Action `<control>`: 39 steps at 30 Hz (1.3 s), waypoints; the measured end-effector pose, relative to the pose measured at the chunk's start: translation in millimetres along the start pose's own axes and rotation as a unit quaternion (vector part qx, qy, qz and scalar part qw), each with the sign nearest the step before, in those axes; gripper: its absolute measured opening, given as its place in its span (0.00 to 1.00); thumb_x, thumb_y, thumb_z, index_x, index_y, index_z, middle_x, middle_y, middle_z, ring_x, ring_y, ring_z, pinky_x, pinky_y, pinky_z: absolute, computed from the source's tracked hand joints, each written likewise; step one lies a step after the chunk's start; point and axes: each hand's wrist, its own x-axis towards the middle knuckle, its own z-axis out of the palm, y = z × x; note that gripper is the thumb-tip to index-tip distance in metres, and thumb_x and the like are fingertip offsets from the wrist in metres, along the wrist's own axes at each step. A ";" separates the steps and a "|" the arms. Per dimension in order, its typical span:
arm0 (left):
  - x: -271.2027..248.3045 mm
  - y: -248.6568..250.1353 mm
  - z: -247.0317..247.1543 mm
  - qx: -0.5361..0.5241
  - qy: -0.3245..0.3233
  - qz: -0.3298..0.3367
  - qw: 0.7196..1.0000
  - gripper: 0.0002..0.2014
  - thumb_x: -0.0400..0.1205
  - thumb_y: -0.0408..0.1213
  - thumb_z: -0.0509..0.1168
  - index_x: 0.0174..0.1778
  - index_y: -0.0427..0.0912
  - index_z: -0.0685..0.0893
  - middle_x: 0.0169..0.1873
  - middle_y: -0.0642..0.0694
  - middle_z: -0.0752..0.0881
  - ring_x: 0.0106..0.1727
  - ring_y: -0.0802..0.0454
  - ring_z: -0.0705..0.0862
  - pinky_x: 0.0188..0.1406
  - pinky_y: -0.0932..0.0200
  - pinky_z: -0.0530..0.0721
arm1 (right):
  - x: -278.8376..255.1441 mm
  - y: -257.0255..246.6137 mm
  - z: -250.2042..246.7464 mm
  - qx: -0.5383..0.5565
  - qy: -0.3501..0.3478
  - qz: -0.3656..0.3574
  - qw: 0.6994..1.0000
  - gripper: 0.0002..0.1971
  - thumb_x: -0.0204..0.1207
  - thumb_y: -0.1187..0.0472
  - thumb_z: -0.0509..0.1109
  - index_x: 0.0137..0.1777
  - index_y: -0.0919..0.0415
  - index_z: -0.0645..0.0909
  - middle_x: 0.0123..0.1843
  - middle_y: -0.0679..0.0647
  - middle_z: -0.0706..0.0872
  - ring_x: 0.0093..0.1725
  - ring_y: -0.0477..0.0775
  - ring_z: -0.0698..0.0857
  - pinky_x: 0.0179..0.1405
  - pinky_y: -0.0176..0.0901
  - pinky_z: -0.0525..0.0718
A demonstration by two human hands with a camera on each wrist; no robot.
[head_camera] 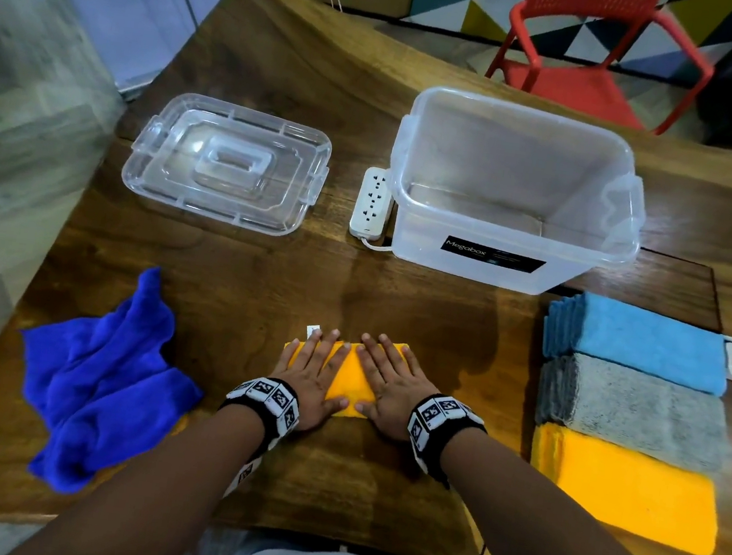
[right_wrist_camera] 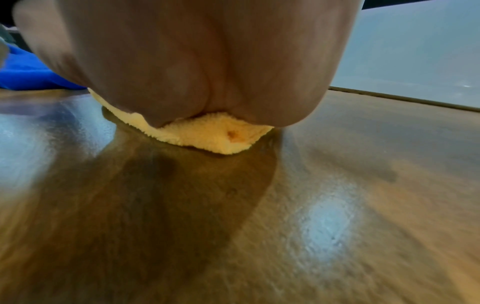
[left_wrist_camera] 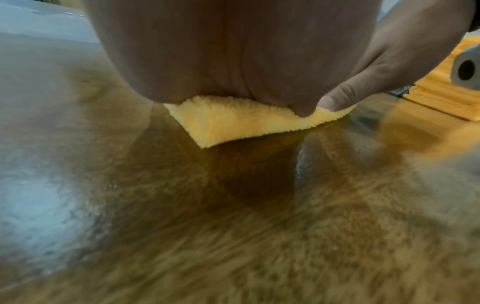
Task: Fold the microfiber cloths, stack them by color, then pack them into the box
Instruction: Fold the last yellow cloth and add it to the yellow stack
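Bottom centre of head view: left hand (head_camera: pixel 313 380) and right hand (head_camera: pixel 392 385) press flat, fingers straight, on folded yellow cloth (head_camera: pixel 348 380). Bare worktop (head_camera: pixel 398 300) above it up to box (head_camera: pixel 512 194). Wrist views show the cloth's near corners.

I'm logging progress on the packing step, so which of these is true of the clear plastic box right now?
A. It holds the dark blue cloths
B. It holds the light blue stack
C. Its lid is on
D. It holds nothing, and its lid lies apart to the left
D: the clear box shows only its bare floor, its lid lies flat on the table well to its left, and the light blue stack sits on the table outside it.
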 end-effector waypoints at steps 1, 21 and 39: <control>-0.7 -1.6 -2.0 -0.011 0.007 0.006 1.000 0.39 0.85 0.64 0.45 0.82 0.55 0.28 0.82 0.53 0.28 0.84 0.48 0.31 0.82 0.43 0.36 | 0.3 -0.5 -0.2 0.008 0.005 0.002 1.000 0.43 0.85 0.35 0.51 0.86 0.51 0.28 0.83 0.45 0.22 0.85 0.52 0.27 0.83 0.58 0.30; -14.6 -19.3 -59.5 -0.099 -0.045 0.044 0.993 0.18 0.81 0.48 0.68 0.64 0.47 0.78 0.62 0.47 0.79 0.66 0.43 0.76 0.63 0.45 0.76 | -38.7 -2.6 -25.0 0.106 -0.004 0.084 0.991 0.30 0.75 0.47 0.72 0.75 0.57 0.74 0.69 0.57 0.72 0.69 0.62 0.71 0.65 0.60 0.79; 15.9 180.9 -115.0 -0.370 0.107 0.094 0.918 0.10 0.82 0.34 0.64 0.52 0.54 0.81 0.50 0.50 0.83 0.53 0.47 0.80 0.48 0.55 0.75 | -213.5 144.5 -49.9 0.431 0.095 0.222 0.869 0.33 0.60 0.51 0.66 0.69 0.58 0.82 0.65 0.61 0.86 0.63 0.65 0.84 0.63 0.60 0.83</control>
